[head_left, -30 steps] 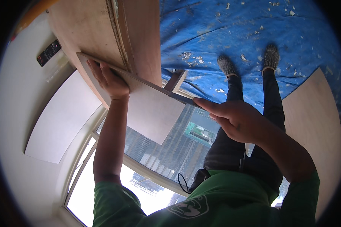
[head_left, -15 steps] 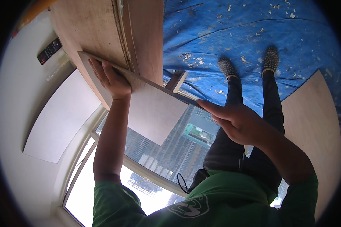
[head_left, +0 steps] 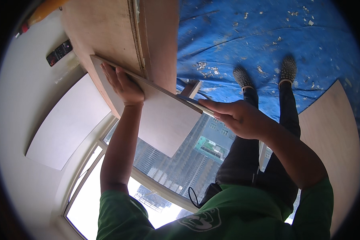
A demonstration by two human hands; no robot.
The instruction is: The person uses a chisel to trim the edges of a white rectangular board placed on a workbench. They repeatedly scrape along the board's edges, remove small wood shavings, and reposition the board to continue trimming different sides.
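A rectangular light panel (head_left: 164,128) with a pale face lies at a slant on the edge of a wooden board (head_left: 104,30), its near right end jutting past it. My left hand (head_left: 126,86) presses flat on the panel, fingers stretched out toward its far left corner. At the panel's long far edge, my right hand (head_left: 240,118) grips a thin, flat, dark tool (head_left: 188,99), with the thumb and fingers closed round its near end. The tool lies along that edge; its exact kind cannot be made out.
A black phone-like device (head_left: 60,53) and an orange-handled object (head_left: 44,12) are at the far left. Another white panel (head_left: 68,124) leans by the wall. Blue sheeting (head_left: 216,44) with scattered chips covers the floor. A wooden sheet (head_left: 332,152) stands right; a window (head_left: 180,160) is below.
My right hand has moved left and a little farther away, sliding the tool along the panel's edge. My left hand stays flat on the panel, while the whole view has shifted slightly.
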